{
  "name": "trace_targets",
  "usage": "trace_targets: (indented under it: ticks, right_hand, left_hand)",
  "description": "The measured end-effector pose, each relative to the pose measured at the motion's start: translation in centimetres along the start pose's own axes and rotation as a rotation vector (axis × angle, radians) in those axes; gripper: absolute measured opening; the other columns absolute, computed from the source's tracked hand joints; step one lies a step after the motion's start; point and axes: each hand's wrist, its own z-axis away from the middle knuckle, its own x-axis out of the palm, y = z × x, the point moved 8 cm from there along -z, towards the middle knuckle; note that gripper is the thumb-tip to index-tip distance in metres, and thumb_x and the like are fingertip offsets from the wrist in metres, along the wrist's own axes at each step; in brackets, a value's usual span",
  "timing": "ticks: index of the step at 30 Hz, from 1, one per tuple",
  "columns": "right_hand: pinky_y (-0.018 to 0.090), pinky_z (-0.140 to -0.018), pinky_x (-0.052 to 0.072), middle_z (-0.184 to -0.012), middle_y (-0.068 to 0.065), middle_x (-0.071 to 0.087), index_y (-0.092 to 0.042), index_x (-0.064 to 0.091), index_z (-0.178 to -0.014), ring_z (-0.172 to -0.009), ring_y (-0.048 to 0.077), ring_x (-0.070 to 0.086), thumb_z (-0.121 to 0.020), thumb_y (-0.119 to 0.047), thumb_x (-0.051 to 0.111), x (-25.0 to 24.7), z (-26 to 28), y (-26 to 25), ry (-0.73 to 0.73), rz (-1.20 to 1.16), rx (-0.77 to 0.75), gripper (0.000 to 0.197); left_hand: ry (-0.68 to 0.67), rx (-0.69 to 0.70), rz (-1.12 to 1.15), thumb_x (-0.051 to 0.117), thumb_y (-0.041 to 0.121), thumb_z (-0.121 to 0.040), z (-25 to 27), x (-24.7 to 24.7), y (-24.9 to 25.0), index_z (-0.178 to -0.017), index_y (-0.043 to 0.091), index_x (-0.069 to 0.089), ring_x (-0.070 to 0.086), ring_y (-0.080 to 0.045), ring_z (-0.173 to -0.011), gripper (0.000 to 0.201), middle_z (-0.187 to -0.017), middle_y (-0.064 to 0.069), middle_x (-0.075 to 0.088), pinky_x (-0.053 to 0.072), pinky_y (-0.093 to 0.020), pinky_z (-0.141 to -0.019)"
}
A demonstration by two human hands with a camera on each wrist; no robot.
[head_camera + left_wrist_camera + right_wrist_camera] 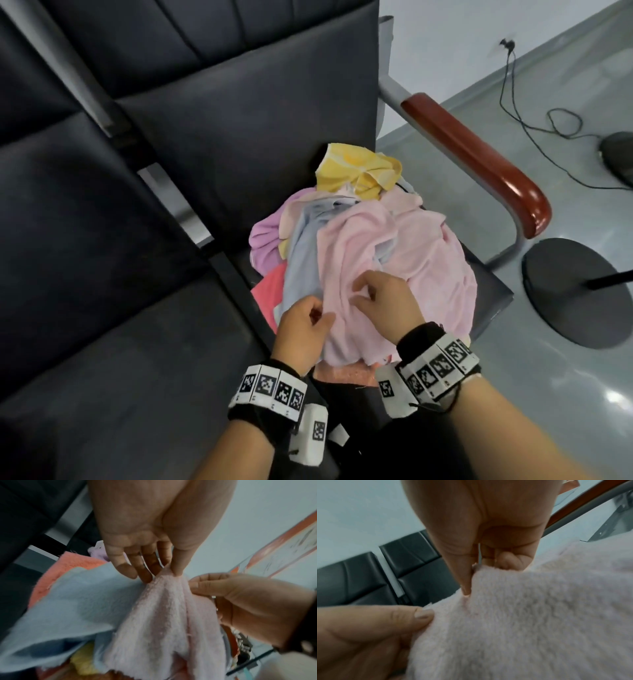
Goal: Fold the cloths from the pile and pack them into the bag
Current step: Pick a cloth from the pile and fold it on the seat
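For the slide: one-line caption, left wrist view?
Both hands, left hand and right hand, pinch a pale pink cloth above the pile.

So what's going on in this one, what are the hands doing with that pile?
A person is working at a pile of cloths heaped on a black seat. Both hands pinch the pale pink towel on top of the pile: the left hand holds its near edge, and the right hand holds a bunched bit just beside it. Under it lie a light blue cloth, a yellow cloth and others. Nothing looks folded yet, and no bag is in view.
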Motion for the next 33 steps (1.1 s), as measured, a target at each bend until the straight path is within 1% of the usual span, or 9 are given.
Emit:
trace_targets:
  ticks: [4, 10, 15, 18, 21, 24, 28, 30, 33]
  right_hand:
    - [0.012, -0.057, 0.035, -0.057, -0.012, 0.048, -0.020, 0.065, -0.080, -0.058, 0.003, 0.049, -0.079, -0.015, 0.075, -1.3, 2.1, -1.6, 0.084, -0.167, -0.116, 0.012]
    - [0.011, -0.060, 0.038, -0.072, -0.006, 0.064, -0.022, 0.066, -0.080, -0.063, 0.002, 0.052, -0.077, -0.010, 0.075, -1.1, 8.8, -7.5, 0.101, -0.408, -0.389, 0.015]
    - [0.013, -0.064, 0.039, -0.073, -0.010, 0.060, -0.016, 0.067, -0.082, -0.064, 0.003, 0.049, -0.083, -0.006, 0.071, -1.9, 16.0, -11.2, 0.103, -0.534, -0.556, 0.011]
    - [0.017, -0.073, 0.044, -0.085, -0.003, 0.067, -0.016, 0.067, -0.081, -0.078, 0.009, 0.057, -0.084, -0.004, 0.068, -1.6, 21.0, -13.5, 0.076, -0.530, -0.634, 0.012]
    - [0.018, -0.080, 0.046, -0.089, -0.002, 0.070, -0.012, 0.070, -0.085, -0.087, 0.012, 0.061, -0.086, -0.005, 0.067, -0.7, 24.9, -15.5, 0.041, -0.534, -0.702, 0.007]
    - [0.020, -0.079, 0.049, -0.086, -0.006, 0.070, -0.015, 0.070, -0.085, -0.084, 0.010, 0.062, -0.087, -0.008, 0.068, 0.5, 27.0, -17.6, 0.017, -0.569, -0.723, 0.008]
    - [0.026, -0.068, 0.049, -0.077, -0.012, 0.067, -0.027, 0.069, -0.081, -0.070, 0.010, 0.058, -0.086, -0.012, 0.068, 3.6, 27.3, -19.6, -0.079, -0.660, -0.664, 0.016]
    - [0.033, -0.076, 0.053, -0.084, -0.006, 0.069, -0.029, 0.069, -0.082, -0.077, 0.017, 0.062, -0.085, -0.011, 0.067, 5.6, 27.1, -20.1, -0.098, -0.659, -0.658, 0.018]
    - [0.037, -0.079, 0.054, -0.086, -0.006, 0.069, -0.029, 0.069, -0.084, -0.078, 0.015, 0.062, -0.087, -0.007, 0.065, 8.4, 26.2, -20.0, -0.115, -0.650, -0.614, 0.023]
  left_hand:
    - [0.070, 0.072, 0.153, 0.064, 0.007, -0.092, 2.3, -2.8, 0.7, -0.082, 0.002, 0.055, 0.046, -0.009, -0.067, 0.015, -0.071, 0.003, 0.052, 0.041, -0.025, -0.065]
    - [0.250, 0.260, 0.156, 0.060, 0.003, -0.085, 12.1, -8.6, 4.2, -0.075, 0.004, 0.049, 0.040, -0.011, -0.068, 0.015, -0.070, 0.001, 0.045, 0.034, -0.027, -0.064]
    - [0.409, 0.332, 0.237, 0.057, 0.006, -0.088, 22.2, -11.4, 4.3, -0.083, 0.002, 0.052, 0.050, -0.021, -0.080, 0.008, -0.083, -0.015, 0.055, 0.045, -0.045, -0.076]
    - [0.511, 0.331, 0.274, 0.056, 0.017, -0.084, 28.1, -12.9, 3.1, -0.087, 0.005, 0.055, 0.055, -0.024, -0.085, 0.012, -0.092, -0.022, 0.060, 0.051, -0.057, -0.080]
    - [0.667, 0.377, 0.288, 0.055, 0.014, -0.084, 33.8, -14.8, 1.7, -0.078, 0.010, 0.049, 0.050, -0.021, -0.078, 0.010, -0.081, -0.007, 0.054, 0.048, -0.050, -0.072]
    - [0.780, 0.394, 0.291, 0.054, 0.016, -0.081, 39.1, -16.7, -0.1, -0.078, 0.008, 0.045, 0.041, -0.018, -0.074, 0.013, -0.078, -0.005, 0.045, 0.039, -0.040, -0.068]
    - [0.866, 0.362, 0.310, 0.054, 0.014, -0.083, 44.2, -19.6, -3.6, -0.092, 0.007, 0.060, 0.052, -0.014, -0.081, 0.013, -0.087, -0.001, 0.059, 0.047, -0.040, -0.074]
    - [0.880, 0.328, 0.354, 0.053, 0.011, -0.086, 45.2, -20.6, -5.5, -0.100, 0.016, 0.068, 0.060, -0.014, -0.087, 0.021, -0.097, 0.000, 0.069, 0.053, -0.039, -0.075]
    - [0.904, 0.302, 0.401, 0.054, 0.008, -0.091, 45.3, -21.6, -7.2, -0.090, 0.026, 0.069, 0.063, -0.016, -0.087, 0.024, -0.100, 0.004, 0.073, 0.054, -0.040, -0.073]
